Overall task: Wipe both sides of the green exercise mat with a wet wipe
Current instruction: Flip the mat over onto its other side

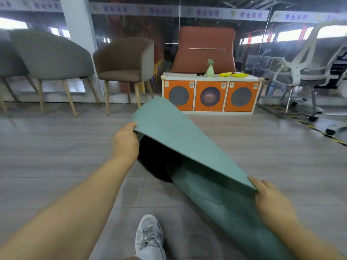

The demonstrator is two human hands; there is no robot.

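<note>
1. Your grey sneaker (149, 236) is planted on the grey plank floor (56, 156), bottom centre, just left of the mat.
2. Your right hand (270, 198) grips the near corner of the green mat (187, 141); fingers lie on top of the edge, thumb hidden underneath, so clamped on the mat.
3. Your left hand (126, 141) holds the far corner of the same edge, fingers curled over the lip and pinching it.
4. The mat is lifted off the floor between your two hands, curled over into an open tube; the inside shows dark at the left end. Its lower part runs down to the bottom right of the view.
5. No wipe is visible in either hand.
6. Beyond the mat, a low white cabinet (212, 112) stands on the floor with three orange doors, each with a round dark window; a brownish round shape shows behind the middle window, too blurred to identify. The other two show grey only.
7. On the cabinet top: a green spray bottle (210, 69) upright, yellow items (232, 74) beside it to the right, a small dark item to its left.
8. A reddish cushion (205, 49) leans behind the cabinet.
9. Grey armchairs (124, 61) stand far left, a white office chair (304, 72) far right.
</note>
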